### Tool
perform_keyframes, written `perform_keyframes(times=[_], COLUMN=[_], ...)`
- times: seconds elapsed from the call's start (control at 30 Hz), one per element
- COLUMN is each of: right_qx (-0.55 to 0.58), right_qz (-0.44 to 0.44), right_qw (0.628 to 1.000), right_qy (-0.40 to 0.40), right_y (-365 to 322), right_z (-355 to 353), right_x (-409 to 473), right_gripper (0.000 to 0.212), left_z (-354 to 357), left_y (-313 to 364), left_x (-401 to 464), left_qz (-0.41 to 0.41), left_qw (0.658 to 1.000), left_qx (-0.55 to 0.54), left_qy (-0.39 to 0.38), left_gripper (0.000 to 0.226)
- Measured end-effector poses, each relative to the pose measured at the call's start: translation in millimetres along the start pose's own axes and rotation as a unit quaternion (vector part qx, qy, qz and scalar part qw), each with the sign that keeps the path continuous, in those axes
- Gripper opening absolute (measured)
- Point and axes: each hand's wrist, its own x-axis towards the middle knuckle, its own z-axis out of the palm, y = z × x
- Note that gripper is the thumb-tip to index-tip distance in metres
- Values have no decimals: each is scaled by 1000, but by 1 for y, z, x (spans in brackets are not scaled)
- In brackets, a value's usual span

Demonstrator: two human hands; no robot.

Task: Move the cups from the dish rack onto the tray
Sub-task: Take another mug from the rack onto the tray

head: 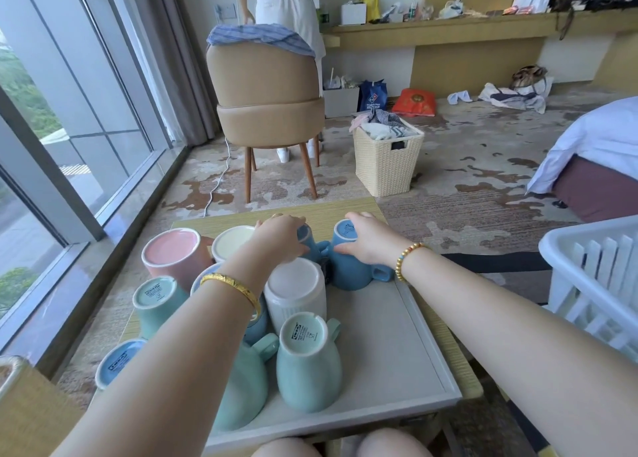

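1. Resting on a low table at centre frame: grey tray [411,339], rimmed, its left half crowded with upturned cups and the right half bare.
2. White rack [593,284], right edge of frame; no cups show in the visible part.
3. Cups on tray, all base-up: pink cup [172,253], cream cup [232,240], white ribbed cup [295,292], three mint, several blue. Glazed ceramic, likely slick and prone to clink.
4. Left hand [281,237], upper centre: fingers curled round a small blue cup [305,235] at the tray's far edge.
5. Right hand [367,237], just right of it: fingers and thumb curled over a larger blue mug [348,260] standing base-up on the tray.
6. Handling advice: lower both straight down, handles turned apart so they do not knock, then let go once each rim sits flat.
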Motion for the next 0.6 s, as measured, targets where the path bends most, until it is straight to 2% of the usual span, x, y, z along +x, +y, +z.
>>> perform_keyframes(times=[0.23, 0.37, 0.43, 0.53, 0.6], right_qx=[19, 68, 109, 128, 146], right_qz=[-40, -54, -19, 43, 72], right_qw=[994, 990, 992, 987, 975], right_qy=[-103, -113, -65, 87, 154], right_y=[0, 2, 4, 2, -4], right_z=[-15, -16, -4, 25, 36], right_x=[7, 6, -2, -20, -24], right_gripper=[63, 58, 68, 74, 75], left_z=[7, 8, 8, 9, 9], left_y=[-2, -3, -3, -3, -2], left_x=[1, 1, 0, 1, 1], left_qz=[-22, -26, -26, -25, -27], left_qw=[1000, 999, 999, 999, 999], left_qx=[-6, -20, -23, -27, -30], left_qy=[10, 20, 17, 17, 20], left_gripper=[67, 67, 67, 68, 68])
